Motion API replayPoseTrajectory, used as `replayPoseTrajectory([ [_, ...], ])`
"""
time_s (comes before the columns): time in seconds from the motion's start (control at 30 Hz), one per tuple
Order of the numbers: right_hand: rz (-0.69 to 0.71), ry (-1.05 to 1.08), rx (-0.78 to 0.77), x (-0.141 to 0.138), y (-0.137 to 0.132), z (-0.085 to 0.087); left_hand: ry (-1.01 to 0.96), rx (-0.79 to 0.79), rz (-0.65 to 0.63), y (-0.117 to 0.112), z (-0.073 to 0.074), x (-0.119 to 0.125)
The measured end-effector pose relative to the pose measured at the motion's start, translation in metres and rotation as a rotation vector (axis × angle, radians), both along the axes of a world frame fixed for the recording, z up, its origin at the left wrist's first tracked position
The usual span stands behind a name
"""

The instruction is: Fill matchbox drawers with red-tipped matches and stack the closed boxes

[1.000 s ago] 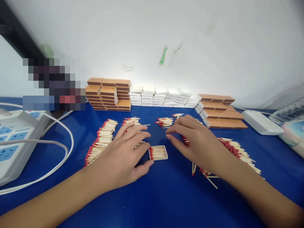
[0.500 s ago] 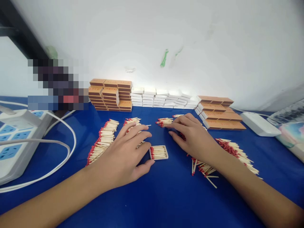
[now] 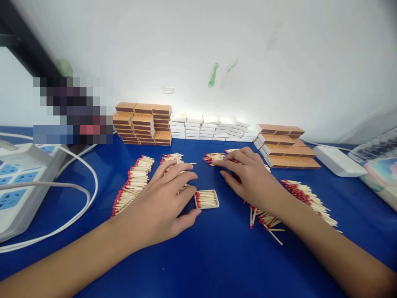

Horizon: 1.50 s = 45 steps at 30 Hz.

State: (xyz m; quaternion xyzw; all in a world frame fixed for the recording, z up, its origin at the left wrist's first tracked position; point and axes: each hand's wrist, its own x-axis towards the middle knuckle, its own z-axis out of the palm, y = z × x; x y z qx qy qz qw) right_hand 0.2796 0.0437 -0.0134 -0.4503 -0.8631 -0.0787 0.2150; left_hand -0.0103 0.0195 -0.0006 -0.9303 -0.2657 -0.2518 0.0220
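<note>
A small white matchbox tray (image 3: 207, 199) lies on the blue table, holding red-headed matches side by side. My left hand (image 3: 169, 194) is at the tray's left edge, fingers spread and thumb by its lower left corner; nothing shows in its grasp. Behind and right of the tray, my right hand (image 3: 248, 176) reaches over loose matches (image 3: 214, 159), its index fingertip at the near end of that pile. Its thumb and index finger are apart. Part of the match piles is hidden beneath both hands.
Along the wall stand brown matchboxes (image 3: 143, 130), white trays (image 3: 209, 127) and more brown boxes (image 3: 288, 151). Match rows lie at left (image 3: 136, 178) and right (image 3: 310, 200). A power strip (image 3: 21, 182) with white cables is on the left, a white plastic block (image 3: 338, 159) on the right.
</note>
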Motion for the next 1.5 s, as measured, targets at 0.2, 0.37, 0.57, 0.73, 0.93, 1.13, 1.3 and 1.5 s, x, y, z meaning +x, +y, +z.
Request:
replayPoseTrajectory([
  [0.2, -0.012, -0.011, -0.010, 0.001, 0.000, 0.000, 0.006, -0.002, 0.006, 0.000, 0.000, -0.001],
  [0.37, -0.003, 0.001, -0.006, 0.000, 0.001, 0.001, 0.001, 0.007, 0.005, -0.001, 0.001, 0.000],
  [0.57, -0.009, -0.023, -0.014, 0.002, 0.004, -0.002, 0.000, 0.001, 0.003, 0.000, -0.001, 0.000],
  [0.73, 0.026, 0.024, 0.006, -0.007, -0.007, 0.006, 0.003, 0.014, 0.019, 0.000, 0.001, 0.000],
  [0.93, 0.155, 0.068, 0.005, -0.032, -0.037, 0.024, 0.017, 0.017, 0.038, 0.001, 0.003, 0.000],
  [1.13, 0.158, 0.010, -0.031, -0.043, -0.044, 0.019, 0.007, 0.010, 0.027, 0.002, 0.003, 0.000],
  [1.3, 0.149, 0.007, -0.029, -0.043, -0.043, 0.018, 0.001, 0.010, 0.024, 0.002, 0.003, 0.001],
  [1.5, 0.184, 0.069, -0.048, -0.039, -0.042, 0.025, 0.015, 0.009, 0.034, 0.001, 0.004, 0.001],
])
